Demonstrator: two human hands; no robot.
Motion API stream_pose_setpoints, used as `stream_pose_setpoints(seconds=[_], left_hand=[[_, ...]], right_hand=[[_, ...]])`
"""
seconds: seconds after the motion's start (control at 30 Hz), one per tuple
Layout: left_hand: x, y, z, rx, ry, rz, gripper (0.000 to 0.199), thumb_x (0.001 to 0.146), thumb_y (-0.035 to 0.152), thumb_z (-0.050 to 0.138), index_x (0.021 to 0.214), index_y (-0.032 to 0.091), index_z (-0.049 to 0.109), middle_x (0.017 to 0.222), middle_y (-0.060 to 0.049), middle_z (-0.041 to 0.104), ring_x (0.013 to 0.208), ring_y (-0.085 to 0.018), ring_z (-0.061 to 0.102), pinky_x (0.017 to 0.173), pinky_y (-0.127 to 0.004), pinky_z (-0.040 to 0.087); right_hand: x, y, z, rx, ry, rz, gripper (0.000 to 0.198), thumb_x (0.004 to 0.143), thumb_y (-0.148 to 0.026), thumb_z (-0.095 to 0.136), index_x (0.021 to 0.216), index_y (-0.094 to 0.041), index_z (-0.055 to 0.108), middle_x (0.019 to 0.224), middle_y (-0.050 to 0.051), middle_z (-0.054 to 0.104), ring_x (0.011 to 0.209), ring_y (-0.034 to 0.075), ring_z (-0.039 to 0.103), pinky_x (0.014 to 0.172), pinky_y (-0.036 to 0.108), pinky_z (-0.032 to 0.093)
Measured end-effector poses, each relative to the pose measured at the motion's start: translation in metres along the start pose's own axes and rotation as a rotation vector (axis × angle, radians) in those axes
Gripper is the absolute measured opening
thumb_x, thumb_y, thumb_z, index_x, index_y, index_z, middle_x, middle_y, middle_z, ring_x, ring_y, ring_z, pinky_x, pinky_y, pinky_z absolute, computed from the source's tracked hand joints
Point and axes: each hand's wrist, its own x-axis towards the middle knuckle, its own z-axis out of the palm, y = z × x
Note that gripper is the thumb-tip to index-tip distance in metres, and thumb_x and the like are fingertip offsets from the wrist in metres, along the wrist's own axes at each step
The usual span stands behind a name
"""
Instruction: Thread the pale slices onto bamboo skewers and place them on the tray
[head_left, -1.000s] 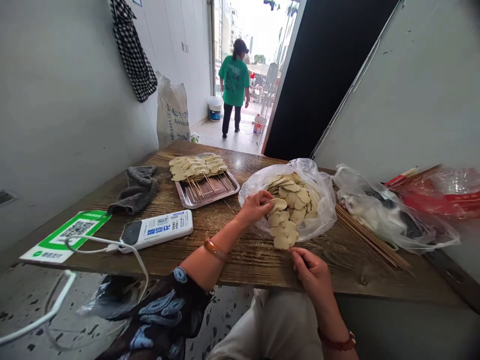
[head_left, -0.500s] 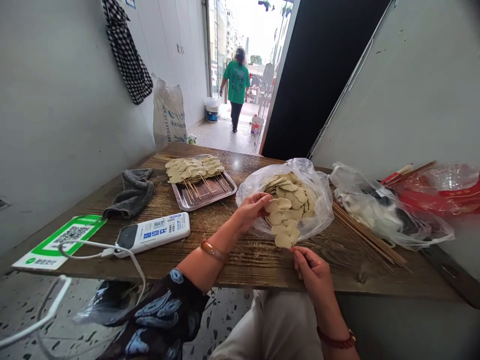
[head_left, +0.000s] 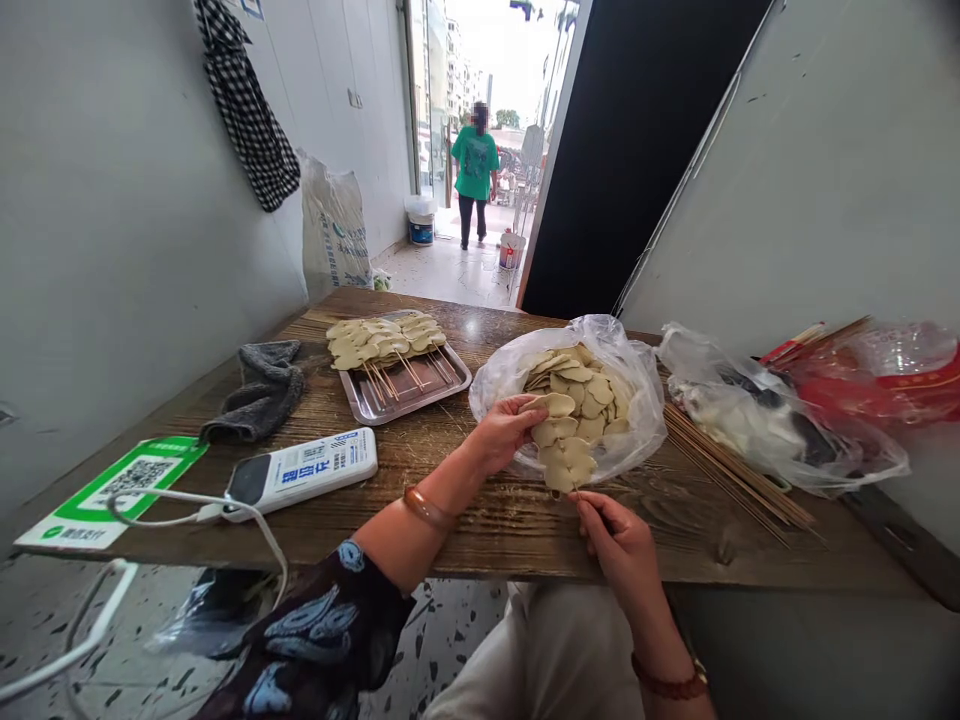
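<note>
My left hand [head_left: 504, 437] pinches the edge of the topmost of several thin, pale beige round slices [head_left: 568, 463], which overlap in a row on a skewer. Below them, my right hand [head_left: 621, 545] is closed on the skewer's lower end [head_left: 576, 491], its fingers wrapped round the thin stick. Just behind both hands, an open clear plastic bag [head_left: 491, 378] holds a heap of loose slices [head_left: 577, 375]. To the left, a metal tray [head_left: 367, 406] bears several loaded skewers [head_left: 384, 340] of the same slices, sticks pointing toward me.
Bare wooden skewers [head_left: 739, 478] lie right of the bag, beside another plastic bag [head_left: 780, 430]. At left are a grey cloth [head_left: 259, 395], a white power bank [head_left: 307, 470] with a cable, and a green QR card [head_left: 112, 490]. A person [head_left: 475, 170] in green stands in the doorway.
Both hands and the loaded skewer have shifted slightly left in view, with the view itself moving a little. The person in green is slightly farther off in the doorway.
</note>
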Motion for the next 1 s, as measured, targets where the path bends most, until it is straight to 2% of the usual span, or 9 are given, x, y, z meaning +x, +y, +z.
stream_pose_setpoints(seconds=[0.1, 0.27, 0.53, 0.73, 1.0], left_hand=[[0.001, 0.004, -0.003, 0.005, 0.055, 0.035, 0.044, 0.051, 0.033, 0.088, 0.086, 0.010, 0.072, 0.071, -0.003, 0.067, 0.059, -0.008, 0.057, 0.054, -0.019, 0.044], [0.002, 0.003, -0.005, 0.042, 0.072, 0.049, 0.044, 0.056, 0.039, 0.085, 0.086, 0.011, 0.070, 0.072, -0.003, 0.066, 0.059, -0.009, 0.057, 0.054, -0.020, 0.045], [0.003, -0.006, -0.006, 0.101, 0.100, 0.070, 0.047, 0.053, 0.043, 0.085, 0.085, 0.013, 0.066, 0.071, 0.000, 0.064, 0.055, -0.008, 0.054, 0.050, -0.020, 0.041], [0.001, -0.008, -0.003, 0.130, 0.123, 0.076, 0.048, 0.051, 0.044, 0.085, 0.082, 0.013, 0.065, 0.065, 0.001, 0.060, 0.052, -0.007, 0.049, 0.049, -0.020, 0.035], [-0.001, -0.012, 0.000, 0.115, 0.117, 0.071, 0.051, 0.050, 0.046, 0.085, 0.083, 0.012, 0.064, 0.067, 0.001, 0.060, 0.054, -0.008, 0.050, 0.052, -0.021, 0.037]], right_hand=[[0.000, -0.003, 0.002, -0.073, 0.020, -0.060, 0.037, 0.084, -0.048, 0.057, 0.093, -0.018, 0.076, 0.062, 0.002, 0.063, 0.048, 0.013, 0.053, 0.045, 0.023, 0.043], [-0.001, -0.005, 0.002, -0.128, 0.046, -0.123, 0.037, 0.085, -0.047, 0.054, 0.093, -0.019, 0.077, 0.059, 0.003, 0.064, 0.051, 0.015, 0.058, 0.046, 0.023, 0.044], [-0.001, 0.002, 0.002, -0.144, 0.083, -0.108, 0.038, 0.084, -0.049, 0.055, 0.094, -0.019, 0.078, 0.057, 0.003, 0.064, 0.054, 0.018, 0.059, 0.048, 0.024, 0.045], [0.000, 0.006, 0.003, -0.157, 0.095, -0.102, 0.038, 0.083, -0.050, 0.057, 0.090, -0.019, 0.078, 0.072, 0.006, 0.071, 0.060, 0.018, 0.061, 0.055, 0.026, 0.048], [-0.001, 0.003, 0.003, -0.177, 0.110, -0.049, 0.038, 0.083, -0.051, 0.058, 0.090, -0.019, 0.078, 0.063, 0.004, 0.067, 0.054, 0.017, 0.058, 0.048, 0.024, 0.044]])
